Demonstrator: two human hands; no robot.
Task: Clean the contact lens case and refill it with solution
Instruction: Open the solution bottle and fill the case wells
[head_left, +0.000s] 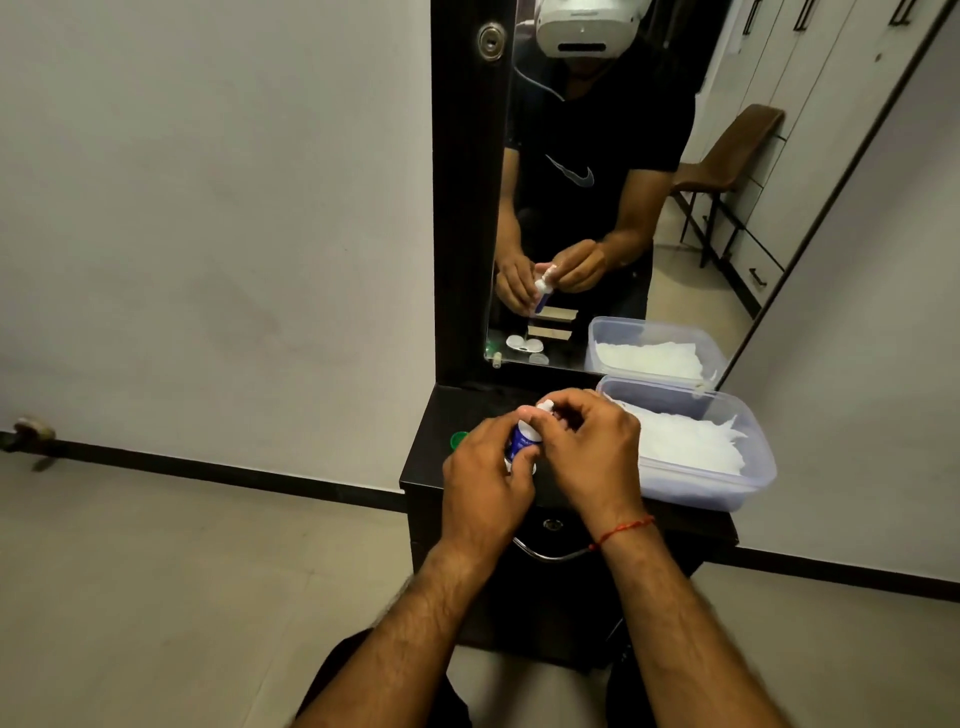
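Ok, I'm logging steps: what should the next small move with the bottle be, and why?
Probably twist the cap off. The left hand grips the bottle and the right hand pinches its white cap, which seems to be on, so no solution can flow yet.

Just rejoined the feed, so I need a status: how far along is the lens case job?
Done: a green cap lies off on the dresser, so the case looks opened; cleaning cannot be confirmed. In hand: the left hand grips the bottle while the right hand pinches its white top. Left: filling the case, seen only in the mirror, and closing it.
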